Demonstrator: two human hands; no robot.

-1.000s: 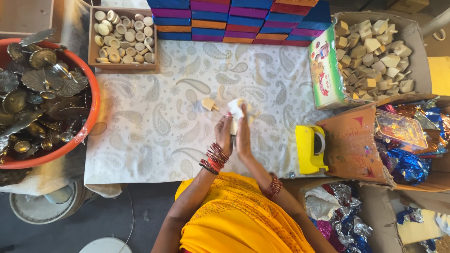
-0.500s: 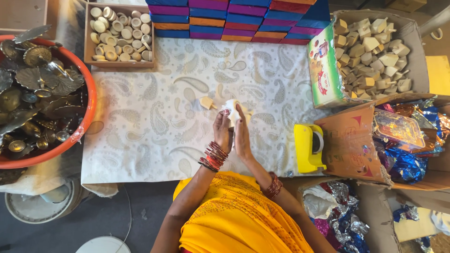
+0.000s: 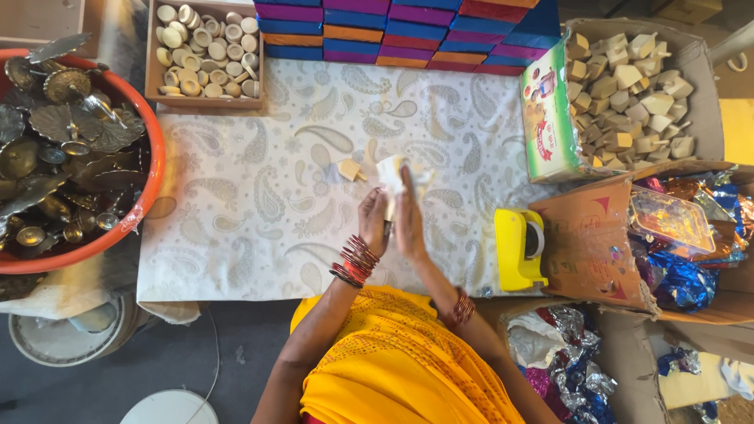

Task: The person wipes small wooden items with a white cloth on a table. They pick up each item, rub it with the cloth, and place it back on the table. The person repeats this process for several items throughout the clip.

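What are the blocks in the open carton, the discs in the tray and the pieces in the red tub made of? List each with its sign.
Blocks: apparently raw unfinished wood; pale tan, matte, cut faces.
Discs: likely the same light wood, turned round; matte cream.
Pieces in the red tub: look like metal, perhaps brass; dull golden sheen, dark tarnish.

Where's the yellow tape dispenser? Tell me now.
In the head view, the yellow tape dispenser sits on the patterned cloth, just right of the right hand, beside the brown carton.

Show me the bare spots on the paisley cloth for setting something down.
The white paisley cloth lies bare between the orange tub of brass pieces and the left hand, below the wooden tray of round blocks. Crowded: right side, by the yellow tape dispenser.
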